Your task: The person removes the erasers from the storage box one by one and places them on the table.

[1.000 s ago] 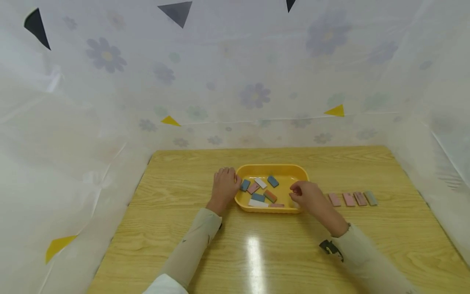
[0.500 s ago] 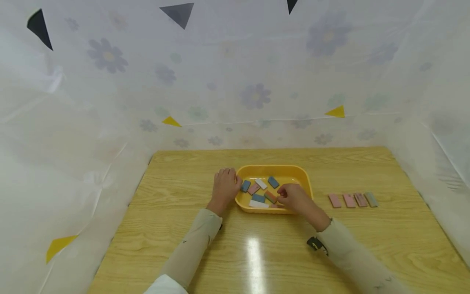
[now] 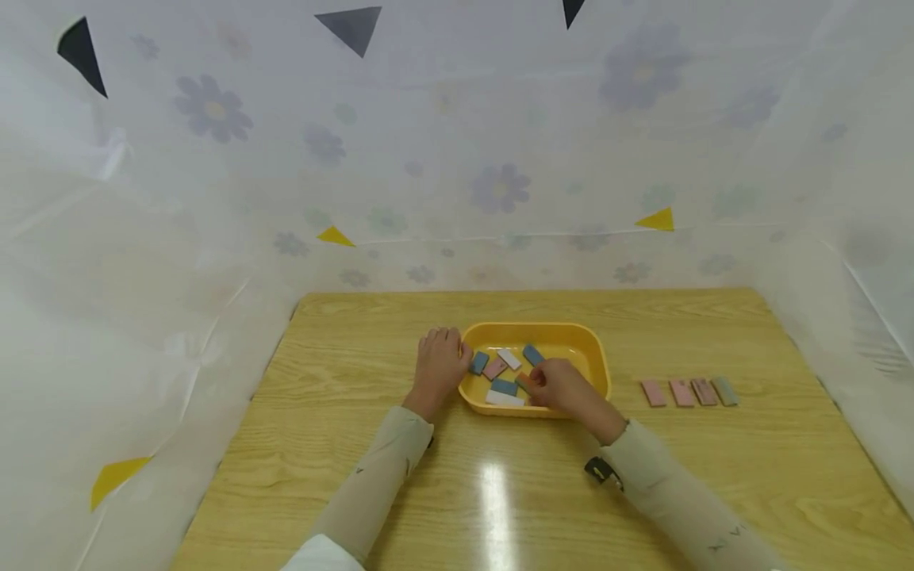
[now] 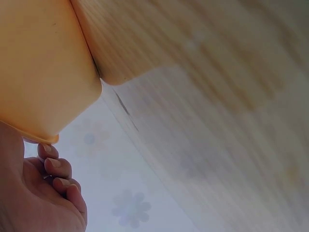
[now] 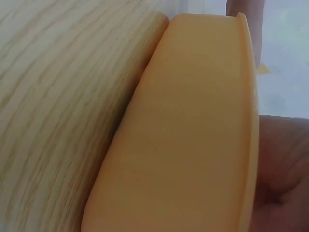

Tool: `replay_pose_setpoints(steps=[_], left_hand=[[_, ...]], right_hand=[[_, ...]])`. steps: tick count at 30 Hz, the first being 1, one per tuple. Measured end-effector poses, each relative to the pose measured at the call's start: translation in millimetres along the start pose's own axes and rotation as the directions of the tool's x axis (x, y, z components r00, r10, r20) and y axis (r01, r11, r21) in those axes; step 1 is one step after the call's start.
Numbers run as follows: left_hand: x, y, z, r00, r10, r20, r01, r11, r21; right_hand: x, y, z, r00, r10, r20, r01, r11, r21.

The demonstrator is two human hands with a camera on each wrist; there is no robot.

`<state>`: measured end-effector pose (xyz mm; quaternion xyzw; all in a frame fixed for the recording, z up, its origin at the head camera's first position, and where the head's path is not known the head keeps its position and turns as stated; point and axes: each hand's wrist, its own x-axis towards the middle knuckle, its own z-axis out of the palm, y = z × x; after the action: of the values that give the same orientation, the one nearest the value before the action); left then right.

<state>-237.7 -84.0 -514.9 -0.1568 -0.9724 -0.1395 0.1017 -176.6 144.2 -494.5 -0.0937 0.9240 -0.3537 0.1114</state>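
Observation:
A yellow tray (image 3: 605,373) holds several small rectangular blocks. At its left end my left hand (image 3: 439,366) grips the rim, its curled fingers showing under the rim edge in the left wrist view. Reaching over the tray's right front, my right hand (image 3: 566,388) pinches the right end of an orange-and-green block (image 3: 524,381) at its fingertips. Near that block lie a blue block (image 3: 504,387), a white block (image 3: 505,399) and another blue block (image 3: 532,355). In the right wrist view, the tray wall (image 5: 183,125) hides the fingertips.
On the wooden table (image 3: 371,341), right of the tray, several blocks stand in a row, from a pink block (image 3: 653,392) to a grey-green block (image 3: 724,391). A pale flowered sheet (image 3: 500,262) encloses the table's back and sides.
My right hand has moved left from the tray's right end to the orange-and-green block, now covering the pink block at the front. The left hand has stayed on the rim.

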Motion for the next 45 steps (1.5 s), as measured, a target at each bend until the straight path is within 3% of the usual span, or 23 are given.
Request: replay_pose_setpoints(steps=[10,17,27,37,45], left_hand=[[1.1,1.3,1.7,1.000,-0.003,-0.021,0.003,1.000,-0.003],[2.6,8.9,7.4,0.999,0.031,-0.016,-0.031,1.000,-0.002],[1.6,12.4,5.8,0.999,0.038,-0.038,-0.037,0.999,0.016],[4.3,14.2,5.6,0.998,0.053,-0.037,-0.052,0.998,0.018],[5.2,12.9,6.1,0.998,0.056,-0.032,-0.055,0.998,0.006]], right_hand=[[1.8,-3.5,3.6,0.999,0.010,-0.034,-0.012,0.998,-0.064],[-7.0,-1.8,0.7,0.995,0.079,-0.055,-0.084,0.992,-0.093],[-9.9,1.2,0.1,0.997,0.028,-0.068,-0.034,0.996,-0.083],[-10.2,2.3,-5.3,0.991,0.101,-0.085,-0.109,0.989,-0.100],[-19.7,-3.0,-14.9,0.983,0.029,-0.179,-0.045,0.995,-0.088]])
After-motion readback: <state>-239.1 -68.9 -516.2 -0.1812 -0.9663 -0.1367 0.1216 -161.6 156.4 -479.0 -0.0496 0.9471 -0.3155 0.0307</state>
